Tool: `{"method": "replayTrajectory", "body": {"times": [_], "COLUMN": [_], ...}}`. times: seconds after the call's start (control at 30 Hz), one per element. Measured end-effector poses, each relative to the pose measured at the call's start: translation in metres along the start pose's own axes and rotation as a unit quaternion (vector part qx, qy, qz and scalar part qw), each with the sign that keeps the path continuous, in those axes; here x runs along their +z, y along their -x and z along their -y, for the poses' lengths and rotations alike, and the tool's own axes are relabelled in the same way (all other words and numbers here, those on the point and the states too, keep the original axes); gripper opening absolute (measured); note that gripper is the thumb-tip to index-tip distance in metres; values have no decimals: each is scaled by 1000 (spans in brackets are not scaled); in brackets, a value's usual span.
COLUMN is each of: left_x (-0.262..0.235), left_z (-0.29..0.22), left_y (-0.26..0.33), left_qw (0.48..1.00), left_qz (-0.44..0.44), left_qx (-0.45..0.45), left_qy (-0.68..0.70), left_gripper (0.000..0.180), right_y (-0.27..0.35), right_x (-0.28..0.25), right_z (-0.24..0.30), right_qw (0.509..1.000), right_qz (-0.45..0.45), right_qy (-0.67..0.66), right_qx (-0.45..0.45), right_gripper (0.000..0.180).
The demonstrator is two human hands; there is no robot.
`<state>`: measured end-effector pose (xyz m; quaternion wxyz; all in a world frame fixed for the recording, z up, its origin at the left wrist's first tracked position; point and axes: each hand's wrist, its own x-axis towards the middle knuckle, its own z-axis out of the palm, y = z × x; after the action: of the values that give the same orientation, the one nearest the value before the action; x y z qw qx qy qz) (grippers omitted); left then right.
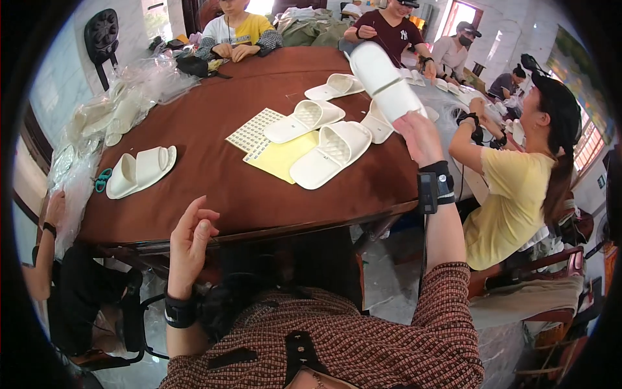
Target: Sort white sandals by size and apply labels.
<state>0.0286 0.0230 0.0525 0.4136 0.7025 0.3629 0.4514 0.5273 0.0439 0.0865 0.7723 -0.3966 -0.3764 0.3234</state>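
My right hand (420, 137) is closed on the end of a white slipper (379, 72), raised over the right side of the table with a smooth face, crossed by a dark line, turned toward me. Empty, my left hand (192, 243) hovers at the table's near edge with thumb and fingers apart. On the table lie several more white slippers; the nearest slipper (317, 167) partly covers a yellow sheet (280, 157). Beside that lies a sheet of small printed stickers (254, 128). Another white slipper group (144, 172) rests at the left, away from both hands.
The table has a brown cover (214, 123). Teal scissors (102, 181) lie by the left slippers. Clear plastic bags (123, 97) with white slippers line the left edge. A person in yellow (512, 188) sits close on my right; others are across the table.
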Motion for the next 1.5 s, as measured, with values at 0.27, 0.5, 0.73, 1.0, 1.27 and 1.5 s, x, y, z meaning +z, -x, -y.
{"method": "replayTrajectory", "body": {"times": [0.27, 0.5, 0.73, 1.0, 1.27, 1.5], "left_x": [-64, -156, -245, -263, -193, -120], "left_z": [14, 61, 122, 130, 82, 34], "left_y": [-4, -56, -113, -135, -106, -85], "left_qw": [972, 893, 811, 851, 948, 981], "left_qz": [-86, -193, -256, -200, -270, -188], "left_qx": [26, 80, -29, -143, -124, -44], "left_qy": [-216, -398, -526, -464, -113, 0], "left_gripper": [38, 35, 56, 68, 70, 60], "right_y": [32, 85, 103, 102, 104, 124], "right_x": [1, 40, 59, 59, 56, 94], "right_z": [-48, -45, -60, -81, -71, -35], "right_qw": [992, 968, 975, 965, 972, 972], "right_qz": [-35, 75, 129, 132, 133, 171], "right_qy": [113, 240, 180, 225, 195, 157], "right_qx": [31, -13, 16, -8, 7, -18], "right_gripper": [51, 41, 38, 28, 25, 27]}}
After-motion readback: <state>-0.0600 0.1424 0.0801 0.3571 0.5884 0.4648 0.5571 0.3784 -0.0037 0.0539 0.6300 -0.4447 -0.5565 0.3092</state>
